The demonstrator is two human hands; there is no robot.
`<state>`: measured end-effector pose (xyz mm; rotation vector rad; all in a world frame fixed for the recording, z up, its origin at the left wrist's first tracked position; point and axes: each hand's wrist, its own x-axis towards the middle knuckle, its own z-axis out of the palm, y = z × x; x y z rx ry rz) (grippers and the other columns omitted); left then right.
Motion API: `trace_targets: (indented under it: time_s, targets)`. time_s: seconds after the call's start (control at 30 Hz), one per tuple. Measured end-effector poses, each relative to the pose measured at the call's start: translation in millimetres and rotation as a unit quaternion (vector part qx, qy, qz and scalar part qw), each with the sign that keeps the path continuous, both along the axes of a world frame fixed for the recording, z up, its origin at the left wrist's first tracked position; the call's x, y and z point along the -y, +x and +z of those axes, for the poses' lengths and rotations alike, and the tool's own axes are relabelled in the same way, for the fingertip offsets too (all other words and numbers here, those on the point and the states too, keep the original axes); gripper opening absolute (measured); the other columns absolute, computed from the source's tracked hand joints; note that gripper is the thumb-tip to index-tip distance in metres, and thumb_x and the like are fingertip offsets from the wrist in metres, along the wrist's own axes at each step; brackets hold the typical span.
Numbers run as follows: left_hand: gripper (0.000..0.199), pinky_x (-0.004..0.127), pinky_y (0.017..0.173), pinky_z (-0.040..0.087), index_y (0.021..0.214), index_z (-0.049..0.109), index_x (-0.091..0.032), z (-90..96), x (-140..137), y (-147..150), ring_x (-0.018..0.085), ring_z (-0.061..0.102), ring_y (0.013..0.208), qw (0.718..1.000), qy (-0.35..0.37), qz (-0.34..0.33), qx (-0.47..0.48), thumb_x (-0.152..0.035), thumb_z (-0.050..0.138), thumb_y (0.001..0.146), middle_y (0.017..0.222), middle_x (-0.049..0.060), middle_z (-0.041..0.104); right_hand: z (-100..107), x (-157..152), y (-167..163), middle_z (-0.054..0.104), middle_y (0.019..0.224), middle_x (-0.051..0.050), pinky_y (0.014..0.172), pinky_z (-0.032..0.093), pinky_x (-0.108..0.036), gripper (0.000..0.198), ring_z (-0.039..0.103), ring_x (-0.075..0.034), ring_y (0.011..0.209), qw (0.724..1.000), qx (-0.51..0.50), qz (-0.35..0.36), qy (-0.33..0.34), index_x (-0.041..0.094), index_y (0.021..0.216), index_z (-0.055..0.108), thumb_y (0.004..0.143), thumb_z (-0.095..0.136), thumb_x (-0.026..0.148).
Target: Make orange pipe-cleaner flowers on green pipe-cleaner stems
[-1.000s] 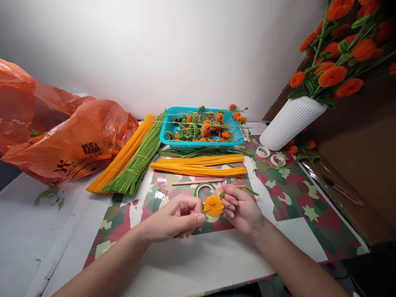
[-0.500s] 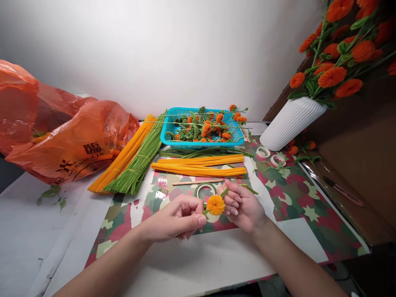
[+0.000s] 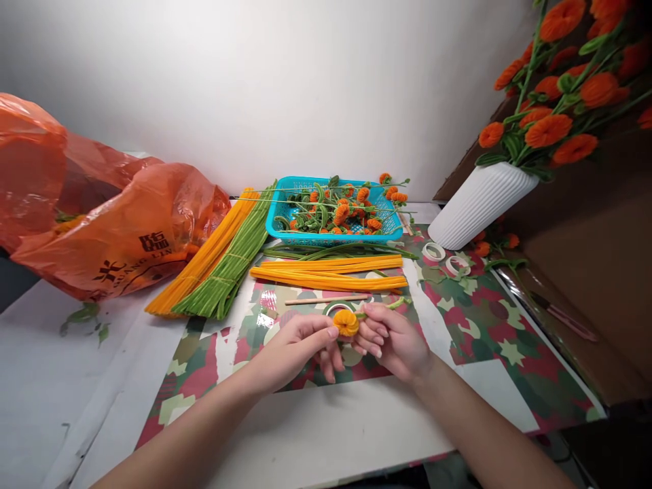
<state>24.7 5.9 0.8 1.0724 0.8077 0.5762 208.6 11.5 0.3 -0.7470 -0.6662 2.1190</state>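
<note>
A small yellow pipe-cleaner flower (image 3: 346, 324) on a green stem (image 3: 400, 303) is held between my two hands above the table. My left hand (image 3: 298, 345) comes in from the left, its thumb and index finger closed at the flower's left edge, with the other fingers hanging loosely below. My right hand (image 3: 400, 345) pinches the stem just right of the bloom, its fingers curled, and the stem's free end sticks out past it. Behind the flower lies a white tape roll (image 3: 336, 308), partly covered. Close beyond it is a thin wooden stick (image 3: 323, 300).
Yellow pipe cleaners (image 3: 336, 275) lie before a blue basket (image 3: 333, 238) of orange flowers. Yellow and green bundles (image 3: 224, 278) and an orange plastic bag (image 3: 117, 231) are at left. A white vase (image 3: 481, 204), two tape rolls (image 3: 434, 252) and a pinkish-handled tool (image 3: 565, 318) are at right.
The flower has tipped from facing me to a more sideways pose and shifted slightly up and left. My left fingers have moved from below the bloom to its edge.
</note>
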Motion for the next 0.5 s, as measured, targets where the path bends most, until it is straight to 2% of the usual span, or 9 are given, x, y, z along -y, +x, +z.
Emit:
trace_targets:
  time_s: [0.07, 0.2, 0.33, 0.5]
  targets:
    - [0.035, 0.025, 0.056, 0.049, 0.076, 0.059, -0.013, 0.8, 0.0, 0.5, 0.014, 0.065, 0.054, 1.0, 0.005, 0.009, -0.014, -0.047, 0.056, 0.087, 0.068, 0.006, 0.071, -1.0, -0.5, 0.0, 0.033, 0.039, 0.008, 0.048, 0.033, -0.023, 0.05, 0.032, -0.005, 0.036, 1.0, -0.003, 0.002, -0.007, 0.019, 0.044, 0.033, 0.076, 0.066, 0.038]
    - [0.032, 0.026, 0.058, 0.05, 0.09, 0.056, -0.015, 2.4, 0.8, 0.9, 0.016, 0.067, 0.058, 1.0, -0.007, 0.023, -0.003, -0.047, 0.058, 0.086, 0.071, 0.005, 0.072, -2.3, -1.7, 0.3, 0.033, 0.039, 0.008, 0.048, 0.034, -0.023, 0.049, 0.031, -0.005, 0.035, 1.0, 0.001, -0.004, -0.014, 0.019, 0.044, 0.033, 0.076, 0.065, 0.037]
    - [0.031, 0.026, 0.06, 0.05, 0.083, 0.056, -0.015, 3.8, 1.3, 1.1, 0.015, 0.065, 0.059, 1.0, -0.008, 0.02, 0.012, -0.046, 0.062, 0.084, 0.069, 0.004, 0.07, -1.9, -1.6, 0.1, 0.033, 0.039, 0.008, 0.047, 0.033, -0.023, 0.049, 0.032, -0.005, 0.035, 1.0, 0.016, -0.01, -0.012, 0.019, 0.044, 0.033, 0.074, 0.067, 0.038]
    - [0.027, 0.023, 0.054, 0.046, 0.085, 0.06, -0.015, 4.3, 1.9, 1.2, 0.014, 0.065, 0.059, 1.0, 0.019, 0.015, -0.006, -0.042, 0.061, 0.085, 0.071, 0.003, 0.069, -0.6, 0.0, -1.7, 0.036, 0.038, 0.008, 0.045, 0.032, -0.022, 0.049, 0.035, -0.005, 0.035, 0.999, 0.041, -0.008, -0.004, 0.019, 0.043, 0.035, 0.073, 0.069, 0.04]
